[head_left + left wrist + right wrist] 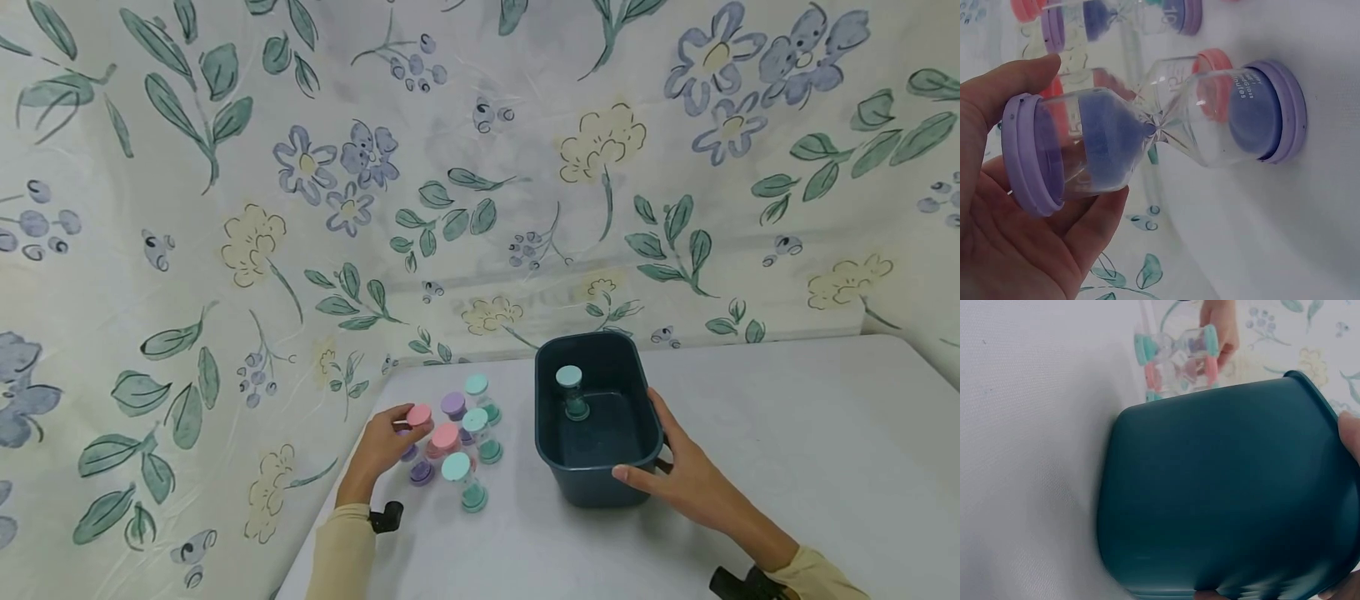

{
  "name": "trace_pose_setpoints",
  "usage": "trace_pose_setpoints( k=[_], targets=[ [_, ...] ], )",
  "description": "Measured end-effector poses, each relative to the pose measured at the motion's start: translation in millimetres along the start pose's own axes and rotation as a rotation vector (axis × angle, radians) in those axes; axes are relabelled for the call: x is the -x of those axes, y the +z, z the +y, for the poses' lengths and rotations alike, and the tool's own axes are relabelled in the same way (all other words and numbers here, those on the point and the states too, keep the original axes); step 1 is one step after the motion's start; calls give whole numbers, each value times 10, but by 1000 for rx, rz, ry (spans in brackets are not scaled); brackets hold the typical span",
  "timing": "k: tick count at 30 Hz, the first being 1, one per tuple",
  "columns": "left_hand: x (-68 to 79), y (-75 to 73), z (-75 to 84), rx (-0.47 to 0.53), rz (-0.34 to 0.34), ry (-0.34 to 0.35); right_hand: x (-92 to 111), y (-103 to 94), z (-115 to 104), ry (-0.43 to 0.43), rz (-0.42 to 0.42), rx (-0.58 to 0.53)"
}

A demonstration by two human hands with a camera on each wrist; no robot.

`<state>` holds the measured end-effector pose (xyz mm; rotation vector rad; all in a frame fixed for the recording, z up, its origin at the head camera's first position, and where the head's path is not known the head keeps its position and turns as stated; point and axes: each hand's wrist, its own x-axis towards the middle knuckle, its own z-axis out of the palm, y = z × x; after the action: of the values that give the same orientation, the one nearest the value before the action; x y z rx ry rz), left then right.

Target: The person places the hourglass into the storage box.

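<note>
In the head view my left hand (381, 446) is at the left of a group of hourglasses, its thumb and fingers pinching the pink cap of a pink hourglass (420, 416). The left wrist view shows a purple hourglass (1100, 140) upright between that hand's palm and the pink one, its base on the table. A dark teal bin (600, 487) stands to the right with one teal-capped hourglass (569, 377) inside. My right hand (693, 483) grips the bin's near right corner, thumb on the near rim and fingers along the right side.
Beside my left hand stand several more hourglasses: a second pink one (446, 437), a purple one (453, 406) and teal ones, the nearest teal hourglass (457, 467) at the front. White cloth covers the table (787, 433). A flowered curtain (450, 167) hangs behind.
</note>
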<state>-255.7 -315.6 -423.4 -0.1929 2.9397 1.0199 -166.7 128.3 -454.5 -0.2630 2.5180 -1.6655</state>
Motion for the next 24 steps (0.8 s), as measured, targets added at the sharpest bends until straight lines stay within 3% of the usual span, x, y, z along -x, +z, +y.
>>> trace_pose_setpoints(
  k=[24],
  targets=[
    [-121, -3, -14, 198, 63, -13, -1, -13, -3, 0, 12, -16]
  ],
)
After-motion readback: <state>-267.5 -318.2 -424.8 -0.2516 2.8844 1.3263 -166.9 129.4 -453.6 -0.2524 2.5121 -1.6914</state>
